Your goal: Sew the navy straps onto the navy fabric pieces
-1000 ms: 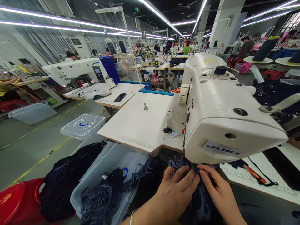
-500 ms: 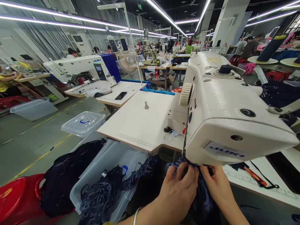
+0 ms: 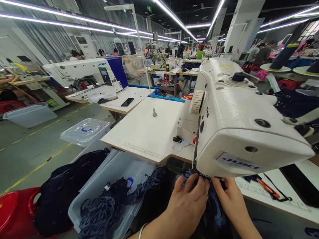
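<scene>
A white JUKI sewing machine (image 3: 234, 119) fills the right of the head view. Under its head lies dark navy patterned fabric (image 3: 211, 212). My left hand (image 3: 189, 202) rests on the fabric with its fingers curled and pressed down just below the machine head. My right hand (image 3: 230, 200) grips the same fabric beside it, fingertips tucked under the head. The needle area is hidden by the machine and my hands. A trail of the fabric (image 3: 149, 184) runs left into a clear bin (image 3: 99, 189).
A white table (image 3: 147, 129) extends left of the machine. A red tub (image 3: 15, 212) with dark cloth and a clear lid (image 3: 84, 131) stand on the floor at left. Orange snips (image 3: 267, 187) lie on the table at right. Other machines and workers fill the background.
Both hands have crept slightly up and forward under the machine head, fingers bunching the fabric tighter. The camera has shifted a little.
</scene>
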Demonstrator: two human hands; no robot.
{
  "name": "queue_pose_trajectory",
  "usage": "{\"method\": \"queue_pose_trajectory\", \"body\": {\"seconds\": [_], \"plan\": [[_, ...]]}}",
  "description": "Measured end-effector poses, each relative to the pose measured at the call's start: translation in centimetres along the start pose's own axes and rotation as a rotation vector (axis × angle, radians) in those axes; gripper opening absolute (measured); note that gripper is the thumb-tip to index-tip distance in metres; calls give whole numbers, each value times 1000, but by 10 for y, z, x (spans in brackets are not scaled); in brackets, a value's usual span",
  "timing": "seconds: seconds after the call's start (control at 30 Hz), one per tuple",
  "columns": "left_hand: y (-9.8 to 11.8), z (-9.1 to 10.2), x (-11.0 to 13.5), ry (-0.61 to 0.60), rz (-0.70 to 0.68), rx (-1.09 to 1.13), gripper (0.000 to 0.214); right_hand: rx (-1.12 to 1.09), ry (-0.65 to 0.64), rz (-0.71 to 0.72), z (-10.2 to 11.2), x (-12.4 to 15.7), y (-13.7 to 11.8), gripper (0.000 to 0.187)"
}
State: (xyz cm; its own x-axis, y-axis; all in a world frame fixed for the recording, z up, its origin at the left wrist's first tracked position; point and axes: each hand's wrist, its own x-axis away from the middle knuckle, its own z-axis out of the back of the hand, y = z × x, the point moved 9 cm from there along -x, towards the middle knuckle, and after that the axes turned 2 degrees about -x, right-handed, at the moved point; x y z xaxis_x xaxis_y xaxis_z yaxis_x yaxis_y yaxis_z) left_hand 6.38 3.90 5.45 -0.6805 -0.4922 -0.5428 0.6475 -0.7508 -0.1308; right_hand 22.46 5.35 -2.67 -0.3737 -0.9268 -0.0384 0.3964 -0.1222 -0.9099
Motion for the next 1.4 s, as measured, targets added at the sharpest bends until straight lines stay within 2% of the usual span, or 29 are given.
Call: {"method": "queue_pose_trajectory", "body": {"seconds": [0.2,0.27,0.33,0.47,0.57,0.67,0.83,0.93,1.0,1.07,1.13,1.2,1.3,1.4], "plan": [[-10,5,-3,133,44,108,33,119,-71,202,14,-5,-26,27],[-14,7,-4,158,42,118,35,184,-124,244,23,-4,-28,22],[-12,9,-5,145,-20,93,36,239,-153,255,37,-2,-22,19],[1,5,-2,80,-139,19,56,291,-98,229,73,2,-3,18],[7,0,-1,58,-91,13,71,317,-43,212,99,6,6,21],[13,-4,-2,34,-63,31,70,339,-17,166,120,12,12,25],[16,0,-3,25,-72,71,66,313,-32,177,139,26,12,26],[15,-1,-1,-24,-69,66,68,317,-63,47,143,32,26,31],[10,-1,3,-44,-28,74,63,279,-94,-85,142,35,37,37],[3,5,8,14,-11,92,51,193,-156,-194,131,38,42,39],[-7,12,13,104,16,105,40,30,-252,-251,107,41,36,39],[-23,14,20,157,72,103,38,-176,-291,-292,81,41,22,40],[-50,8,30,176,176,47,50,-340,-176,-293,54,33,4,40],[-71,-3,37,139,255,-73,58,-316,-151,-188,26,25,-10,40]]}}
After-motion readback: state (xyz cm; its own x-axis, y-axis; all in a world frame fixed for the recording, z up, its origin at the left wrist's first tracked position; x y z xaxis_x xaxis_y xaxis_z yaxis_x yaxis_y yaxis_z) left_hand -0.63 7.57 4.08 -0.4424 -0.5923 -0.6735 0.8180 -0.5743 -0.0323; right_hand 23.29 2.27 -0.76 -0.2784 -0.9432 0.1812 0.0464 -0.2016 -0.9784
